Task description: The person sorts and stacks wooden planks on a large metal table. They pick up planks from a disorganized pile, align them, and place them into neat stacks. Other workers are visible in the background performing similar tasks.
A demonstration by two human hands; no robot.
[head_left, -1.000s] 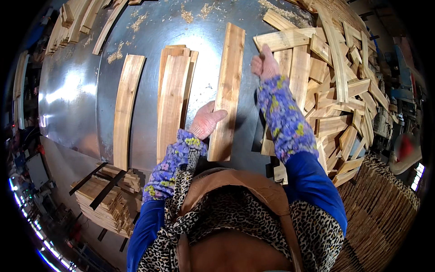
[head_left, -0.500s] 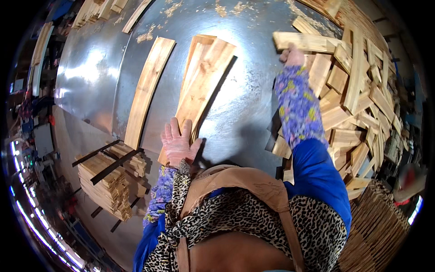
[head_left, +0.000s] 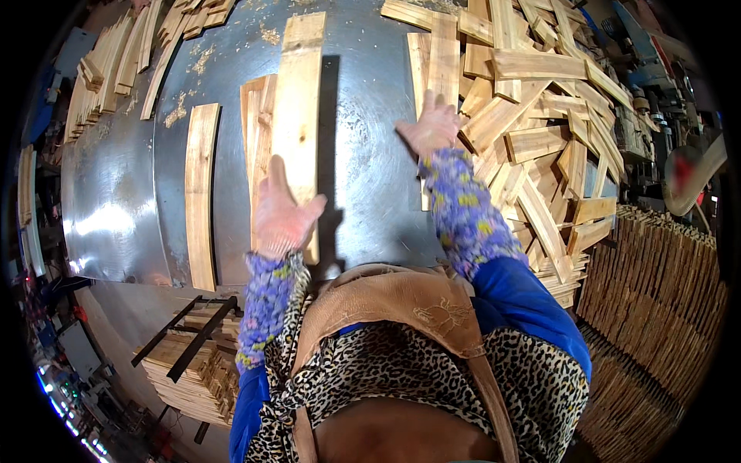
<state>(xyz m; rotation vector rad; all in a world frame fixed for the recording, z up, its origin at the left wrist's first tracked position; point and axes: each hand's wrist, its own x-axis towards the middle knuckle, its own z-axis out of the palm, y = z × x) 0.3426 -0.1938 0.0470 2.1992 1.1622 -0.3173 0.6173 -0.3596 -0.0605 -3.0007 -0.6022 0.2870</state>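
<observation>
My left hand, in a pink glove, lies flat with fingers apart on the near end of a long pale plank. That plank rests lengthwise on a small stack of planks on the metal table. My right hand, also gloved, is stretched out with spread fingers at the edge of a big heap of wood offcuts. It hovers over or touches a narrow slat and grips nothing.
A single plank lies left of the stack. Rows of slats line the table's far left. A stack of boards stands below the near edge, and upright slats fill the right.
The view has swung. My left hand moved from the table's near edge up onto the plank, which now lies straight on the stack. My right hand drew back from the heap's far side.
</observation>
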